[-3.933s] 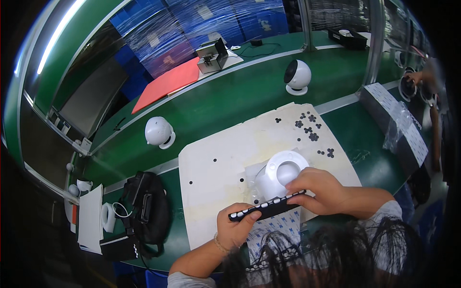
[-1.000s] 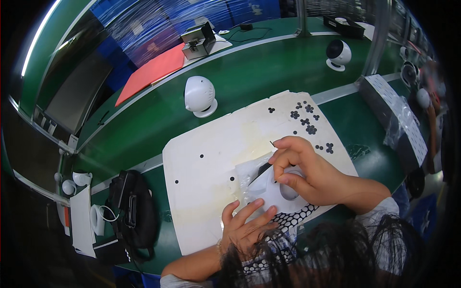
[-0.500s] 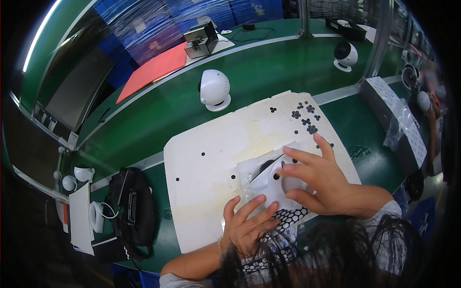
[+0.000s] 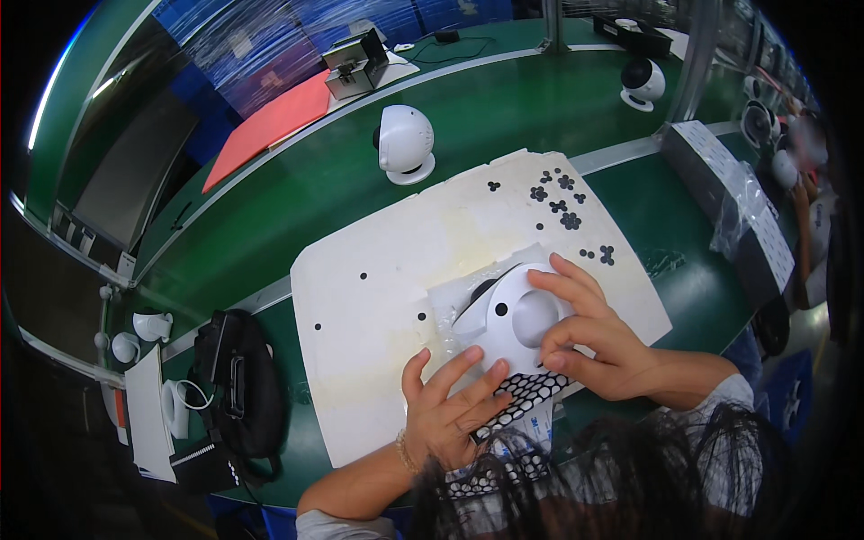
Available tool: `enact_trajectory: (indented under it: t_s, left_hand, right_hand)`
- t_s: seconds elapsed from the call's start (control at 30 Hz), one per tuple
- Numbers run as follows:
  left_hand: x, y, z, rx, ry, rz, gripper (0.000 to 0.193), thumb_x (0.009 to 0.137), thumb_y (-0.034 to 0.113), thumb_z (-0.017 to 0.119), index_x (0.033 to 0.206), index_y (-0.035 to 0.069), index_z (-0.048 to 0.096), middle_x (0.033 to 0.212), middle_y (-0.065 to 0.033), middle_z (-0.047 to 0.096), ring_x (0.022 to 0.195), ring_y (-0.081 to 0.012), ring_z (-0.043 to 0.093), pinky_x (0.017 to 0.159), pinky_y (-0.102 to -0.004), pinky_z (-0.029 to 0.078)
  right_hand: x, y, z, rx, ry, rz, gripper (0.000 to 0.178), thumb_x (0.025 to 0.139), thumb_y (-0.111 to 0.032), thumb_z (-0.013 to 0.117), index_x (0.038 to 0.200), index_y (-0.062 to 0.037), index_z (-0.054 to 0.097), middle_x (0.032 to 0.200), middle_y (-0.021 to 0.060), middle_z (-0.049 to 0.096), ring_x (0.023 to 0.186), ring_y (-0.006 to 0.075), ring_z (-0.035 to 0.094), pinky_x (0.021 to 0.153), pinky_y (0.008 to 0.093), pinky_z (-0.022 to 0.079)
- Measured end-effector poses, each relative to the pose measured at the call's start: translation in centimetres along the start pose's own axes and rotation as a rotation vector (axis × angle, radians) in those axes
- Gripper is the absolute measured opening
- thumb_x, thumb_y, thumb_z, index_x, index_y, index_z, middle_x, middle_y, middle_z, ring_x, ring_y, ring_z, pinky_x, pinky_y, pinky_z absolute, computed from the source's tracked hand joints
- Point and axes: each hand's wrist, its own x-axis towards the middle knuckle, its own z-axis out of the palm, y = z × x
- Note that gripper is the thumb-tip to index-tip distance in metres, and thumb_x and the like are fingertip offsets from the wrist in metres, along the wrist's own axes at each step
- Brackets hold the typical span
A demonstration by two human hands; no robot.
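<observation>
A white camera-shaped housing (image 4: 510,337) lies tilted on a translucent wrapping sheet (image 4: 443,299), its round stand facing up with one black dot pad (image 4: 501,310) stuck on it. My left hand (image 4: 447,407) has its fingers spread, fingertips at the housing's near left edge. My right hand (image 4: 601,340) is at the right side: thumb and a finger pinch together by the stand's near rim, while another finger reaches over the top. What the pinch holds, if anything, is too small to make out. A black sheet with round white holes (image 4: 533,394) lies beneath the hands, partly hidden.
A worn white board (image 4: 360,360) carries several loose black dots and dot clusters (image 4: 571,220). Two white cameras (image 4: 405,148) (image 4: 642,83) stand on the green belt beyond. A black bag (image 4: 236,396) sits at left, a long box (image 4: 729,207) at right.
The view has shifted slightly. My right thumb and finger, apart before, now meet near the stand's rim, exposing more of the housing. My left hand stays at the housing's edge.
</observation>
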Motion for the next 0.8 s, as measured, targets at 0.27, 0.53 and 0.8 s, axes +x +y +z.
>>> enact_trajectory:
  t_s: [0.27,0.53,0.8]
  left_hand:
    - [0.1,0.2,0.0,-0.001,0.019,-0.023,0.022,0.066,0.029,0.062,0.084,0.017,0.064,0.117,0.0020,0.053,0.113,-0.0202,0.043,0.093,-0.0469,0.018]
    - [0.3,0.5,-0.1,-0.016,0.004,-0.064,0.024,0.067,0.032,0.062,0.083,0.015,0.064,0.117,0.0014,0.053,0.114,-0.0208,0.043,0.093,-0.0463,0.019]
    - [0.4,0.3,-0.2,-0.015,0.023,-0.021,0.024,0.065,0.031,0.065,0.081,0.013,0.063,0.118,-0.0010,0.053,0.113,-0.0228,0.044,0.093,-0.0469,0.019]
  right_hand:
    - [-0.2,-0.2,0.3,-0.059,0.007,-0.013,0.005,0.076,-0.016,0.060,0.079,-0.0114,0.059,0.132,0.0149,0.033,0.126,0.0385,0.017,0.098,0.0459,0.015]
    - [-2.1,0.2,0.5,-0.742,0.335,-0.337,0.016,0.075,-0.030,0.062,0.088,-0.0216,0.064,0.121,0.0029,0.047,0.119,0.0286,0.030,0.095,0.0430,0.016]
    - [-1.6,-0.6,2.8,-0.509,0.234,-0.592,0.024,0.067,-0.022,0.064,0.091,-0.0195,0.064,0.110,-0.0010,0.053,0.116,0.0230,0.034,0.091,0.0382,0.022]
